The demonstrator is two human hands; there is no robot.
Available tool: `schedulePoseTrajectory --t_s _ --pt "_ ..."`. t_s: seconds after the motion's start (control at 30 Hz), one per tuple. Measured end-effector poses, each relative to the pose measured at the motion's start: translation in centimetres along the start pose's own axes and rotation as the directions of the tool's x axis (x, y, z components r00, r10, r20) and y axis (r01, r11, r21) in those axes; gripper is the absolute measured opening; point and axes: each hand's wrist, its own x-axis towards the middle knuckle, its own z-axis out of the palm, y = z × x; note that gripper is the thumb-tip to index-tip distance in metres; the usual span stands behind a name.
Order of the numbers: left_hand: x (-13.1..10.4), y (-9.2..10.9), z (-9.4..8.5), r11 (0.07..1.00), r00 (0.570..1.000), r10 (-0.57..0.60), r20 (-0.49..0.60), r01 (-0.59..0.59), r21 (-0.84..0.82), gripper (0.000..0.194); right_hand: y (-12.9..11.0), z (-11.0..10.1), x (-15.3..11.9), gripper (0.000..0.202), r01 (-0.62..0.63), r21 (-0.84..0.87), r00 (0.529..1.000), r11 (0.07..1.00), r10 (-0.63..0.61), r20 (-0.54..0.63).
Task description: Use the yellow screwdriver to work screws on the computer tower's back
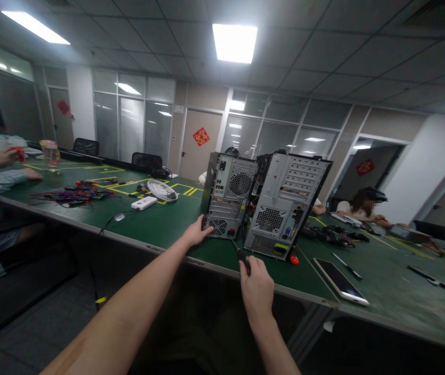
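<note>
Left hand [198, 233] – open, touching black tower [228, 195] | right hand [256, 284] – gripping screwdriver [241, 254]

- The single head view looks forward and slightly down from a standing height, across a green table [167, 221].
- Two computer cases [265, 203] stand near, mid-frame.
- Both forearms enter from the bottom edge.
- The ceiling fills the upper frame.

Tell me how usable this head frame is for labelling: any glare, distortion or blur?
Head view: the white ceiling light panel is blown out; wide-angle distortion bends the green table edge and ceiling lines; the left hand touching the black computer tower and the right hand gripping the dark-handled screwdriver look slightly soft; the floor below is dim.
</note>
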Motion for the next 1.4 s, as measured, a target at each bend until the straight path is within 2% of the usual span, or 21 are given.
schedulePoseTrajectory --t_s 0.13,0.3,0.57,0.8,1.2,1.4 --pt "0.1 -0.1 0.0 1.0 1.0 0.005 0.003 -0.005 -0.01 0.086 -0.1 -0.9 0.0 0.014 -0.028 0.115 0.999 0.993 0.024 0.034" --pt "0.0 0.0 -0.1 1.0 1.0 0.0 0.0 0.0 -0.009 0.087 -0.8 -1.7 -0.1 0.029 -0.057 0.062 0.991 0.996 0.049 0.128" --pt "-0.1 0.2 -0.1 1.0 1.0 -0.006 -0.007 0.006 -0.017 0.085 -0.4 -2.4 0.2 0.024 -0.034 -0.012 0.989 0.999 0.036 0.14" --pt "0.1 -0.2 0.1 1.0 1.0 0.006 -0.008 -0.006 -0.024 0.085 -0.9 -2.1 0.3 0.015 -0.032 -0.079 0.981 0.996 0.046 0.187" --pt "0.1 -0.1 -0.1 1.0 1.0 -0.004 0.0 0.004 -0.03 0.087 -0.8 -1.7 0.0 0.019 0.014 -0.093 0.996 0.996 -0.006 0.093" --pt "0.2 -0.3 0.1 0.999 1.0 0.009 -0.009 -0.009 -0.036 0.087 -0.6 -1.5 0.0 0.023 0.017 -0.039 0.999 0.999 -0.016 0.046"
